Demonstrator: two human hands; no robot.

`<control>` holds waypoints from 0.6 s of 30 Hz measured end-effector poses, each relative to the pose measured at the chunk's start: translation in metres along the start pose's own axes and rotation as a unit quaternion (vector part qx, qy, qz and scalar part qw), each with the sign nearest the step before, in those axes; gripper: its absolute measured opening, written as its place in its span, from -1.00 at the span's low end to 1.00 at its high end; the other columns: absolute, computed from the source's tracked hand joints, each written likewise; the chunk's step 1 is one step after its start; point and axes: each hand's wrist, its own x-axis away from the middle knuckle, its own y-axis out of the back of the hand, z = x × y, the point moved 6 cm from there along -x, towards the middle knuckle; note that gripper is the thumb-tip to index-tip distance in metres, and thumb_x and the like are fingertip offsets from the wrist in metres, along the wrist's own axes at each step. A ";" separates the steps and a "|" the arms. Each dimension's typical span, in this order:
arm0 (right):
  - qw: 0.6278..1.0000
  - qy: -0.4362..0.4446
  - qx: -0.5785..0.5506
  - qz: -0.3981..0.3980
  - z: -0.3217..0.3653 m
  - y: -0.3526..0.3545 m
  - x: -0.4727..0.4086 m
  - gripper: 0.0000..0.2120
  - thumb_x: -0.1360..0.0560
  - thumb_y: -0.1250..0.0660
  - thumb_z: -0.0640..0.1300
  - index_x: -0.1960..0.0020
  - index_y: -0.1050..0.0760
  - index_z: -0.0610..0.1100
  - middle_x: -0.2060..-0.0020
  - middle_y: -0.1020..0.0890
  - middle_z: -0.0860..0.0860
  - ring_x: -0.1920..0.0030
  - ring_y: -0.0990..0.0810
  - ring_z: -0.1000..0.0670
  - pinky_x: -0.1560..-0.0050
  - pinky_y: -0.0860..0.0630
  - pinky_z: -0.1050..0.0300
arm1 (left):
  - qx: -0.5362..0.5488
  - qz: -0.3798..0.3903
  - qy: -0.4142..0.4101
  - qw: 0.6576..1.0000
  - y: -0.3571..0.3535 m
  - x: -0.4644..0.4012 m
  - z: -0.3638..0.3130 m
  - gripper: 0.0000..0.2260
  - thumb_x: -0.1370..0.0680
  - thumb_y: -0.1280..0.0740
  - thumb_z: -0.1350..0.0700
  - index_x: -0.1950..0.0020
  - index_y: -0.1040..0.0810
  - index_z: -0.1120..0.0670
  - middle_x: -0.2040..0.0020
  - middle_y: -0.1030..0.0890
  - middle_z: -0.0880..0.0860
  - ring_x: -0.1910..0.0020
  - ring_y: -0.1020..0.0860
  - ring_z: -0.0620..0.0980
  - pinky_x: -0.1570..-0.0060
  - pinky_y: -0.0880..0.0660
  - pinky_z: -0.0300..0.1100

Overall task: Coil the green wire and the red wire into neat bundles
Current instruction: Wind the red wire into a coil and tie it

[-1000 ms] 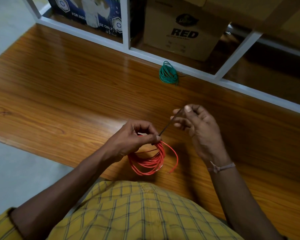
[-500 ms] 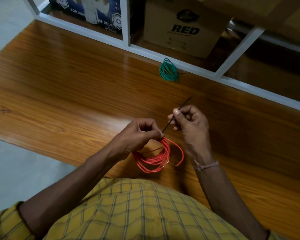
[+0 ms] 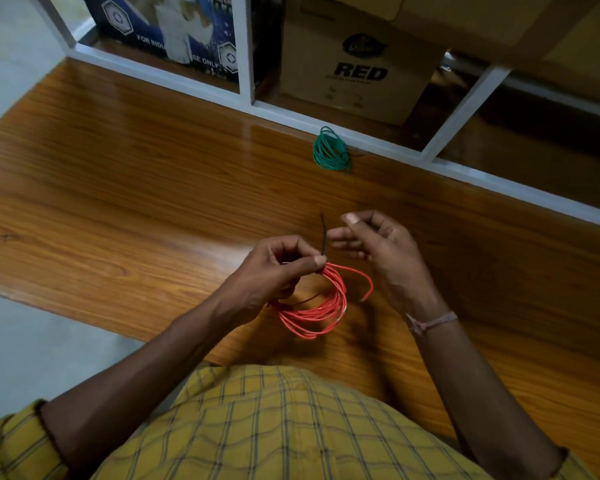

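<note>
The red wire [image 3: 321, 306] hangs as a coil of several loops over the wooden table [image 3: 136, 188]. My left hand [image 3: 274, 271] pinches the coil at its top, where a thin black tie [image 3: 323, 233] sticks up. One loose red end curls out to the right. My right hand [image 3: 371, 237] hovers just right of the tie with fingers loosely curled, holding nothing. The green wire [image 3: 330, 152] lies coiled in a small bundle at the table's far edge.
A white metal shelf frame [image 3: 246, 50] runs along the back of the table. Behind it stand a cardboard box [image 3: 357, 64] marked RED and a blue printed box [image 3: 174, 32]. Grey floor [image 3: 32, 348] lies left of the table.
My right hand has let go of the black tie and opened. The tie now stands upright above my left hand's pinch instead of slanting to the right.
</note>
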 end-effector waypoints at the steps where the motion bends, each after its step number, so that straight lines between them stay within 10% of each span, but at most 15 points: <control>1: 1.000 -0.012 0.006 0.017 -0.003 0.002 0.007 -0.76 -0.67 -0.34 -0.12 -0.22 -0.57 -0.27 -0.02 -0.76 -0.18 0.03 -0.74 -0.03 0.08 -0.63 0.23 | 0.004 -0.005 -0.005 1.000 0.001 -0.002 0.000 -0.75 -0.64 -0.43 0.20 -0.09 -0.55 0.41 0.40 -0.42 -0.02 0.50 -0.26 -0.11 0.49 -0.17 -0.24; 10: 0.994 0.010 0.069 0.083 -0.045 0.010 0.029 -0.70 -0.60 -0.32 0.17 -0.17 -0.58 -0.01 0.08 -0.69 0.00 0.04 -0.70 -0.07 0.06 -0.58 -0.01 | 0.030 -0.030 0.001 0.999 -0.003 -0.033 0.004 -0.70 -0.67 -0.40 0.12 -0.17 -0.59 0.39 0.35 -0.46 -0.04 0.43 -0.36 -0.15 0.42 -0.31 -0.29; 18: 0.974 0.024 0.187 -0.123 -0.019 0.077 -0.036 -0.73 -0.71 -0.23 0.10 -0.15 -0.60 -0.04 0.06 -0.72 -0.04 0.07 -0.70 -0.04 -0.04 -0.60 -0.16 | -0.216 -0.053 -0.088 0.971 -0.004 -0.108 -0.024 -0.73 -0.73 -0.28 -0.08 -0.16 -0.62 0.10 -0.04 -0.68 0.19 -0.04 -0.66 0.12 -0.07 -0.55 0.07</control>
